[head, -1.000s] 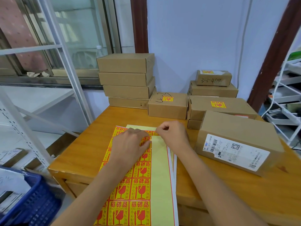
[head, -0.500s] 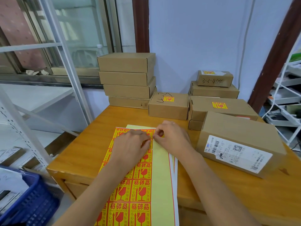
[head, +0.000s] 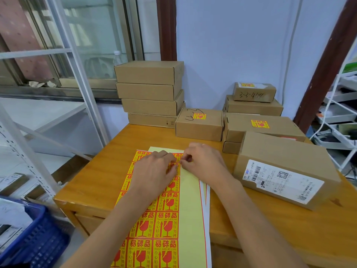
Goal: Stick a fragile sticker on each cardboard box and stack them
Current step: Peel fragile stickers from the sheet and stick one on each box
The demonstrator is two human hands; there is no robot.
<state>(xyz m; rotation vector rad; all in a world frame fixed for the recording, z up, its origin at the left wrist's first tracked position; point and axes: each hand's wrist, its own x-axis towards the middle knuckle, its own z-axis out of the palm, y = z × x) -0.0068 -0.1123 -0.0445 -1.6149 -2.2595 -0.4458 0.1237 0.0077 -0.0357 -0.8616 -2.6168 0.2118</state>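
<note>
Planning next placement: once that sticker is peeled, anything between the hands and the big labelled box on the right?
Nothing visible. Both hands, left hand and right hand, work on the sticker sheet; bare table separates them from the big box.

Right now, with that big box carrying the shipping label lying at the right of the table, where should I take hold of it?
Probably by its two short ends, one hand at each, coming from above. The large labelled box lies flat and angled on the table, too broad for one hand. Its near-left end is open to reach; the far end sits close to the stickered boxes, so slide it clear first.
</note>
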